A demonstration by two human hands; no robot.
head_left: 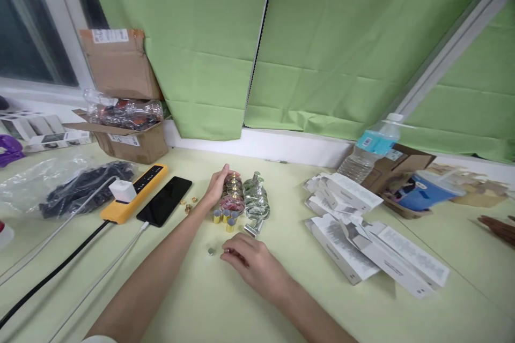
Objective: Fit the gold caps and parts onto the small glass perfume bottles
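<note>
My left hand (218, 186) is cupped round the far left end of a row of round, shiny gold-and-red pieces (232, 198), its fingers curling behind them. Beside that row stand similar silvery-green round pieces (256, 201). Several short gold cylinders (217, 216) with greyish ends are just in front. A silver cylinder (251, 230) lies near the silvery pieces. My right hand (255, 265) is closed in a pinch low over the table; what is between the fingertips is too small to name. Left of those fingertips rests a small silver cap (211, 252). Small copper-coloured rings (188, 208) lie near my left wrist.
A black phone (164, 201) and a yellow power strip (134, 193) with cables lie left. White flat boxes (362, 236) are piled right, before a water bottle (372, 144) and a blue cup (426, 190). Cardboard boxes (132, 144) stand back left. Another person's hand (499, 228) shows far right.
</note>
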